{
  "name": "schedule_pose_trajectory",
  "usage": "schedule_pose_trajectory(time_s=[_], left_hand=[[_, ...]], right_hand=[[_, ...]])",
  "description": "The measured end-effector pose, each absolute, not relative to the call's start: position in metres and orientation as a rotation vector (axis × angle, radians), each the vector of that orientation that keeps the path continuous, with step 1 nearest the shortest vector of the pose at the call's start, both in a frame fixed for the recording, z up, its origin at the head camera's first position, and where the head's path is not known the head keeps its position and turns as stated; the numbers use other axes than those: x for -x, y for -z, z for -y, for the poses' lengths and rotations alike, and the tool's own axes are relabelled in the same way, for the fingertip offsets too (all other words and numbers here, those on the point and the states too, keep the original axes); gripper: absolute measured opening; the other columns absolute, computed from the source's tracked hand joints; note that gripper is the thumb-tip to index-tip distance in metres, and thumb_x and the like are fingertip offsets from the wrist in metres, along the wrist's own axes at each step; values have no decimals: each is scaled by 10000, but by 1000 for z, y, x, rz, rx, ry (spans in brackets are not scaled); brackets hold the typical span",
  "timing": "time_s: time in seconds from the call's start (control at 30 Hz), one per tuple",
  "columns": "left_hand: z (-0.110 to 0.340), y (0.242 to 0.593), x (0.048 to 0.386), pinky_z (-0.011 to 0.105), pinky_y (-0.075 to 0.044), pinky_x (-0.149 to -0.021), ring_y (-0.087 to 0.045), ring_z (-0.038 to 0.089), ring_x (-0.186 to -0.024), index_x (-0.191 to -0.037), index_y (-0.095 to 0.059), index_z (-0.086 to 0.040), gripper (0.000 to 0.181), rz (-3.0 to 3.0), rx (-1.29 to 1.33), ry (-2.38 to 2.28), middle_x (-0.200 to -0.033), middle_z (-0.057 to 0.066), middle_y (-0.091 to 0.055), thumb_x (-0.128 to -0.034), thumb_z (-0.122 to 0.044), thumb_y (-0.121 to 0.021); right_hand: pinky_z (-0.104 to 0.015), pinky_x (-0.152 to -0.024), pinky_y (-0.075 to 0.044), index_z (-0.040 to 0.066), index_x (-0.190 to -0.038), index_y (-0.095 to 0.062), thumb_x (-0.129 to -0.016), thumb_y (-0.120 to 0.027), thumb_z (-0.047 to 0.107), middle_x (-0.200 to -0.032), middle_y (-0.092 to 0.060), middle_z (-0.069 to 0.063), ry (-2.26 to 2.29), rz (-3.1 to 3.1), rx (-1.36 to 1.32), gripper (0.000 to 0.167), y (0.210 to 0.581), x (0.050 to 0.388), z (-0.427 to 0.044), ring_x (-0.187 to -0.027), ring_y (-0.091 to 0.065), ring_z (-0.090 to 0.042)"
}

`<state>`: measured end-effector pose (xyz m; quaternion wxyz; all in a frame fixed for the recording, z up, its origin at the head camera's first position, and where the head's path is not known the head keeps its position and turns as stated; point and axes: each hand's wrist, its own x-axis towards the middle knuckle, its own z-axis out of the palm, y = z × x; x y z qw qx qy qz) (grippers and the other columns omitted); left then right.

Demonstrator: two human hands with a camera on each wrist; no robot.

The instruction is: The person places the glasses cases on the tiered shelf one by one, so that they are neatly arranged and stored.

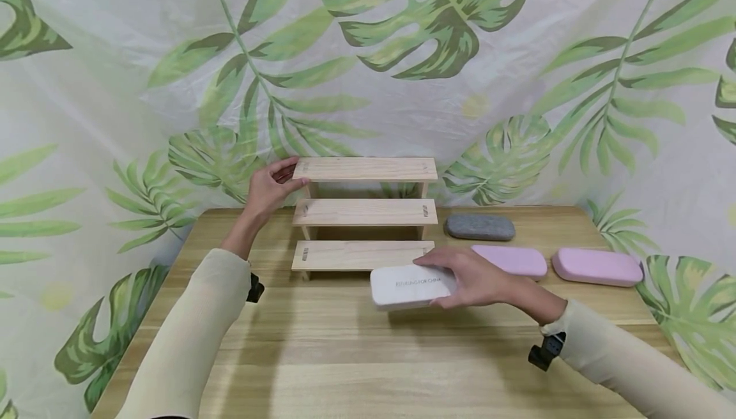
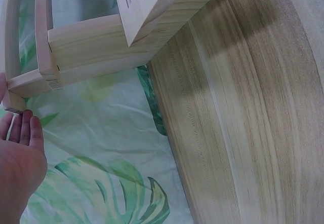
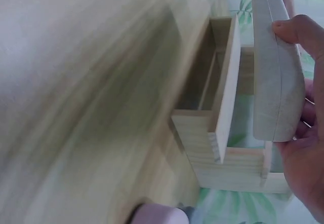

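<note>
While the L hand (image 1: 271,187) steadies a three-tier wooden stand (image 1: 368,213) at the L end of its top board, thumb at the front edge & fingers behind, the R hand (image 1: 474,275) grips a white case (image 1: 409,288), thumb on the near long side, fingers curled over the far one. Case is up off the bench (image 1: 345,361), roughly level, just in front of the lowest tier nr its R end; lid has dark lettering, too small to read w/ certainty. R wrist view shows its long side w/ a thin seam, thumb pressed nr that seam; can't tell from head view alone if it touches the board.

L wrist view: fingertips on the end of the top board, fingers fairly straight.

Stand is at the back of the bench, tiers stepping up toward the backdrop (image 1: 402,119), a pale cloth w/ green leaf print.

To R of stand: grey case (image 1: 480,227) nearest its side; nearer the front, a lilac case (image 1: 514,262), partly hidden behind the R hand; further R, a pink case (image 1: 598,267), just beside the lilac one. All three lie flat on the bench.

Both arms have long pale sleeves (image 1: 190,329), w/ a small black device (image 1: 546,350) at each wrist.
</note>
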<state>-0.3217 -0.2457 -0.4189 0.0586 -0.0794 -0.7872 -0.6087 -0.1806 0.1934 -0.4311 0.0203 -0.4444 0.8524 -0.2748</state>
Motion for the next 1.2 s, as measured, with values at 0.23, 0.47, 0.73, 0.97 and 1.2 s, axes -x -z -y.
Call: schedule_pose_trajectory(time_s=[0.23,0.47,0.73,0.97,1.2], left_hand=[[245,418,321,188,-527,-1067,-579,308,-1396,-1496,-600,-42,616,2384,241,1830,-1496,204,-602,-935,-124,-842],[246,419,324,174,-523,-1063,-569,313,-1406,-1501,-593,-39,608,2382,243,1844,-1505,210,-591,-945,-110,-829],[248,418,324,178,-527,-1060,-567,322,-1407,-1506,-587,-36,616,2399,235,1843,-1507,215,-587,-945,-115,-829],[248,419,323,165,-534,-1038,-579,312,-1391,-1503,-595,-54,617,2401,228,1845,-1497,198,-597,-942,-137,-837],[249,421,326,160,-528,-1044,-546,329,-1425,-1522,-566,-33,619,2404,219,1868,-1529,216,-564,-958,-100,-811]], right_hand=[[-264,-746,-565,57,-1385,-699,-752,-954,298,-1296,-730,-108,878,-2682,1423,724,419,193,-195,-1034,-682,-177],[-278,-727,-568,57,-1367,-709,-721,-955,289,-1275,-743,-111,918,-2723,1457,729,409,204,-195,-1016,-696,-201],[-270,-730,-553,39,-1367,-704,-742,-961,277,-1290,-739,-92,981,-2721,1400,716,397,215,-196,-979,-665,-168],[-240,-639,-543,29,-1362,-704,-745,-953,228,-1255,-747,-132,1054,-2717,1407,695,388,226,-196,-879,-647,-161],[-239,-632,-544,23,-1364,-703,-740,-960,205,-1226,-754,-151,1082,-2752,1377,698,383,238,-196,-874,-655,-183]])
